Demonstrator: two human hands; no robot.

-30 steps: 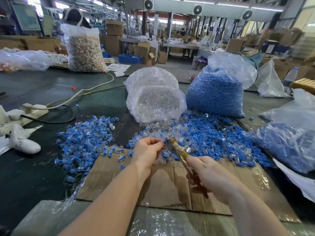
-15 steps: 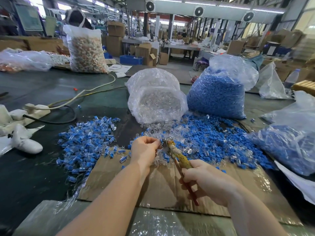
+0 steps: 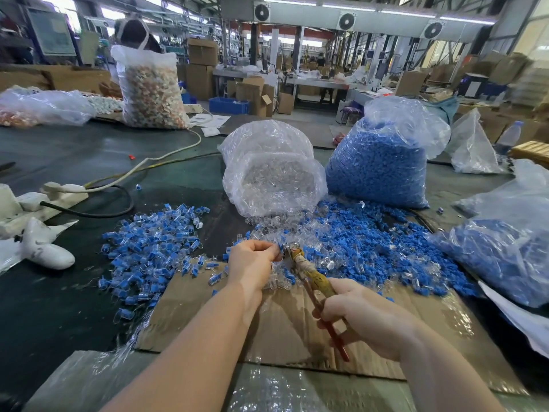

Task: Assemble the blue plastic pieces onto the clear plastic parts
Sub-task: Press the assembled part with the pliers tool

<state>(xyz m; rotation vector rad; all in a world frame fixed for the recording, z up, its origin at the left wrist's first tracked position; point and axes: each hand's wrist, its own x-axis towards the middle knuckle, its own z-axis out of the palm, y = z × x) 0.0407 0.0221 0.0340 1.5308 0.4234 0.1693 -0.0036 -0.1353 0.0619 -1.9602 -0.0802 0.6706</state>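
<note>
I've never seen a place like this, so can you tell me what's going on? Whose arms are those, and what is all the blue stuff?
The picture comes from a camera worn on a person's head, so you look down at their own two arms. The left hand pinches a small piece; it is too small to tell which kind. The right hand grips pliers, whose tip meets that piece. They work over a sheet of cardboard on a dark table. In front lies a mixed heap of blue pieces and clear parts. To the left is a pile of joined ones. Behind stand a bag of clear parts and a bag of blue pieces.
</note>
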